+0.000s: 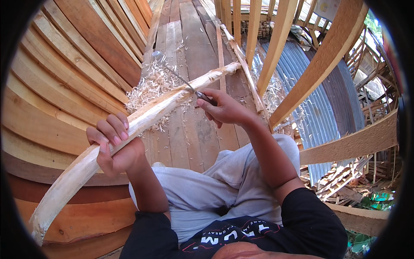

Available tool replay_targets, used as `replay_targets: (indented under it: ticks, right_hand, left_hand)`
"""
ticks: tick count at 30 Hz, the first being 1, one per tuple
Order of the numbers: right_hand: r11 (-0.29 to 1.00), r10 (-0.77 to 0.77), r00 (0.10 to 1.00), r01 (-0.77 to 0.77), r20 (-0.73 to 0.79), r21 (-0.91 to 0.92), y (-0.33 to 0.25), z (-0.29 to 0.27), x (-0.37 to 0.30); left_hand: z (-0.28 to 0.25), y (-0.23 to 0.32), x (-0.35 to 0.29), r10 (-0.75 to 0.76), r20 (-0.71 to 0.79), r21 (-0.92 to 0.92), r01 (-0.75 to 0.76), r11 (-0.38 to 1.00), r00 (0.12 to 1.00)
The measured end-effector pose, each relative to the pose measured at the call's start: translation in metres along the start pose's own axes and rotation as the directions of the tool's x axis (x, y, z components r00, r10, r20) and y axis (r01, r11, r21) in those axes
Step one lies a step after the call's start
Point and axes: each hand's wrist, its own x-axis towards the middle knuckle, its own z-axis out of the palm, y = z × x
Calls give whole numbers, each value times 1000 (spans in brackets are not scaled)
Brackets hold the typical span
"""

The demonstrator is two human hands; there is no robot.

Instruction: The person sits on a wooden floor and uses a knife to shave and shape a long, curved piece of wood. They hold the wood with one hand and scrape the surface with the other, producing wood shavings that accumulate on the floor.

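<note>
A long pale wooden pole (166,103), stripped of bark, runs slantwise from the lower left to the upper middle. My left hand (115,144) is closed around its nearer half, thumb and fingers wrapping it. My right hand (224,108) grips the dark handle of a knife (184,81), beside the pole's farther half. The thin blade points up and left, crossing the pole and seeming to touch it; its exact contact is hard to make out. The far end of the pole comes close to a narrow peeled stick (242,60) along the floor's right edge.
Curled wood shavings (148,88) are heaped on the plank floor (202,138). A wall of boards (56,82) stands at the left. Upright wooden slats (315,73) line the right, with corrugated metal sheets (315,103) beyond and below. A small round whitish object (157,55) lies by the shavings.
</note>
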Motion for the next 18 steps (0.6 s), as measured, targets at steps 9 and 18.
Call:
replay_targets:
  ticks: [9,18]
  right_hand:
    - [904,-110,896,-89,-429,-418,26,10,16]
    - [810,-380,720,-45,-581,-585,13,45,11]
  left_hand:
    - [-3,-1,2,-20,5,-8,20,1000,1000]
    - [13,3,-10,0,85,6,-1,1000,996]
